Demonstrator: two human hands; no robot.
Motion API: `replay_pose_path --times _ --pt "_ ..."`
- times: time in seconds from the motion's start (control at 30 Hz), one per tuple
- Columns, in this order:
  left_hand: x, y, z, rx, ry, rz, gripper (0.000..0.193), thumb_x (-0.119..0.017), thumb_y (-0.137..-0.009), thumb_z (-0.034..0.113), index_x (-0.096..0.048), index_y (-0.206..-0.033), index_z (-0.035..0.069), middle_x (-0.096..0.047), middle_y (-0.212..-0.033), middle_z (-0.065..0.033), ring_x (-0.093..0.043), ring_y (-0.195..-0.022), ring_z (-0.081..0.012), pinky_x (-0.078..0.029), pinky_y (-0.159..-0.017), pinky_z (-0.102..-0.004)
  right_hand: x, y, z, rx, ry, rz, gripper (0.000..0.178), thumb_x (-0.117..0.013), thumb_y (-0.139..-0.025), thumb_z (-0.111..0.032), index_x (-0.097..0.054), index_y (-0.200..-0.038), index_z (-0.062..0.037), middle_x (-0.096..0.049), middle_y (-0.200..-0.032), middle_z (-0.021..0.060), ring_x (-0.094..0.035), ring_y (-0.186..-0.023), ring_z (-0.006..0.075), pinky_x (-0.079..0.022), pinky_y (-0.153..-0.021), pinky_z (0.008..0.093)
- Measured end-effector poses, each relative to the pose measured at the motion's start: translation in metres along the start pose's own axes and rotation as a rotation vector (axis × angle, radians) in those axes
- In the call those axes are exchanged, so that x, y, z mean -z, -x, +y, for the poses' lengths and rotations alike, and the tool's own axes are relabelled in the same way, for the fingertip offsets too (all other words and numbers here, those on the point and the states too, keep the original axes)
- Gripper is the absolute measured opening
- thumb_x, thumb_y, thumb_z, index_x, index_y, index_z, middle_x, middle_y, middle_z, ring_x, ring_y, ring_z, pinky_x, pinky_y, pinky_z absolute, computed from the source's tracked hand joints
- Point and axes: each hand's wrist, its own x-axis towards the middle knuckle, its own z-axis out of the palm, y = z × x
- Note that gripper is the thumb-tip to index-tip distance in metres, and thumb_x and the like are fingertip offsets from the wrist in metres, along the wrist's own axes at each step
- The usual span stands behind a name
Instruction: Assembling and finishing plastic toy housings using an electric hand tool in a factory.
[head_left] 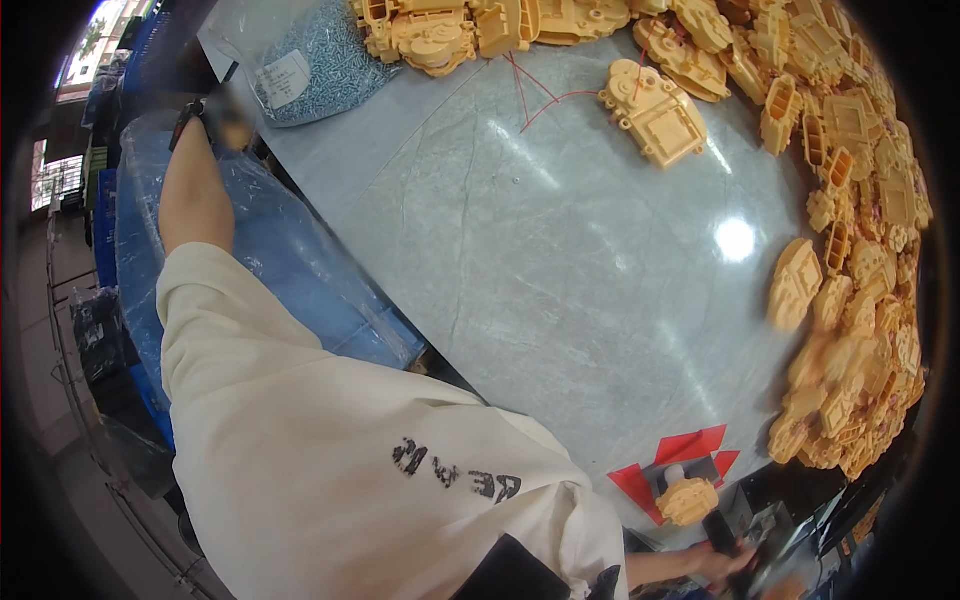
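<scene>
White label [284,82] on screw bag [335,62], black lettering [482,484] on shirt [340,440]; left grip [235,132], right grip [724,566] blurred: opening, hold unclear.

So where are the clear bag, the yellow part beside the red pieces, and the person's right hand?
Clear bag [328,72]: head view, on its filled side.
Yellow part [688,501]: head view, middle of its upper side.
Right hand [718,565]: head view, its blurred middle.

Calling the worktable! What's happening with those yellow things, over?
Left hand beside blue bin with clear plastic, right hand near lower edge; both blurred, grips unclear. Yellow plastic housing at red-flapped fixture. More housings crowd table's right side.
</scene>
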Motion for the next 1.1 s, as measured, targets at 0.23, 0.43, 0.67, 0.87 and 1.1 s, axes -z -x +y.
replay_pose_path --times 0.23,0.43,0.67,0.87,1.1 --pt "0.117 0.004 -0.018 -0.114 0.217 0.303 0.023 -0.066 -0.072 0.018 -0.063 -0.087 0.001 -0.064 -0.081 -0.0119 -0.064 -0.073 -0.0253 -0.053 -0.069 -0.0385 -0.017 0.021 -0.017 0.101 -0.142 0.039 0.029 -0.069 -0.067 0.000 -0.059 -0.094 0.0027 -0.058 -0.074 0.0120 -0.056 -0.059 0.0213 -0.048 -0.053 0.0271" --pt "0.183 0.175 -0.031 -0.503 0.144 0.295 0.043 -0.065 -0.072 0.012 -0.052 -0.110 -0.002 -0.063 -0.091 -0.0127 -0.064 -0.074 -0.0230 -0.054 -0.067 -0.0334 -0.020 0.030 -0.022 0.096 -0.175 -0.100 0.028 -0.066 -0.076 0.000 -0.049 -0.098 0.0056 -0.050 -0.066 0.0096 -0.049 -0.055 0.0184 -0.044 -0.056 0.0303" --pt "0.025 0.292 -0.146 -0.305 -0.334 0.398 0.063 -0.062 -0.079 0.048 -0.050 -0.118 0.000 -0.059 -0.109 -0.0125 -0.058 -0.099 -0.0229 -0.044 -0.087 -0.0319 -0.011 0.030 -0.027 0.054 -0.268 -0.166 0.030 -0.065 -0.077 0.000 -0.050 -0.103 0.0040 -0.050 -0.065 0.0085 -0.047 -0.055 0.0163 -0.043 -0.057 0.0279" --pt "-0.100 0.318 -0.059 -0.564 0.815 -0.081 0.052 -0.059 -0.083 0.043 -0.052 -0.113 0.001 -0.058 -0.106 -0.0080 -0.055 -0.097 -0.0183 -0.044 -0.088 -0.0283 -0.010 0.035 -0.026 0.086 -0.289 -0.134 0.033 -0.067 -0.074 -0.001 -0.049 -0.102 0.0034 -0.050 -0.064 0.0088 -0.048 -0.055 0.0176 -0.044 -0.056 0.0288" --pt "-0.109 0.328 -0.064 -1.213 -0.202 0.488 0.022 -0.060 -0.077 0.004 -0.053 -0.097 0.008 -0.054 -0.086 -0.0054 -0.057 -0.081 -0.0169 -0.049 -0.075 -0.0263 -0.005 0.042 -0.028 0.115 -0.351 -0.091 0.029 -0.065 -0.075 -0.003 -0.049 -0.098 0.0023 -0.049 -0.062 0.0086 -0.049 -0.054 0.0190 -0.045 -0.056 0.0317"
